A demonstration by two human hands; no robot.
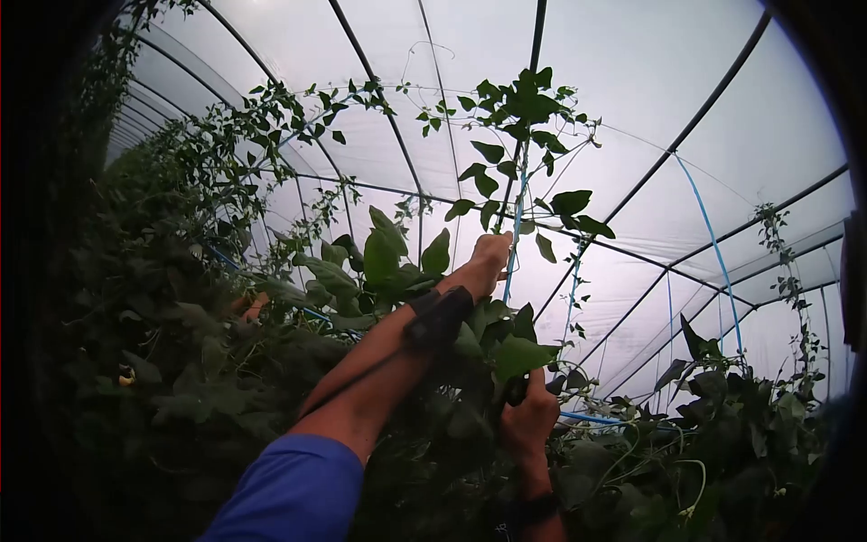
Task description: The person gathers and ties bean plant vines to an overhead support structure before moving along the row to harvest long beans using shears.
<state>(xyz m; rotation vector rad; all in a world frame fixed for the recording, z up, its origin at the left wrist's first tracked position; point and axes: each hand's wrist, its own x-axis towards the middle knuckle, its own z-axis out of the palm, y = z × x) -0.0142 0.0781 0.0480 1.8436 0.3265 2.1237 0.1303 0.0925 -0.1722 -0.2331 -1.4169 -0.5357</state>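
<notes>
My left hand [492, 255] is raised at the centre, its fingers closed on a climbing vine [522, 194] beside a blue string [517, 226]. Above that hand, the vine's leafy top [524, 104] spreads toward the roof. Lower and to the right, my right hand [531, 414] is closed with the thumb pointing up, among broad green leaves [522, 358]. A small dark shape shows at its fingers, and I cannot tell what it is. A dark band [438, 318] with a strap wraps my left forearm, below which is a blue sleeve [293, 488].
Dense foliage [181, 361] fills the left and lower areas. Dark hoops [722, 77] carry the pale sheet roof [623, 72]. Another blue string [709, 226] hangs at the right, and a blue line [591, 418] runs through the plants. A hand-like shape [256, 307] shows among leaves at left.
</notes>
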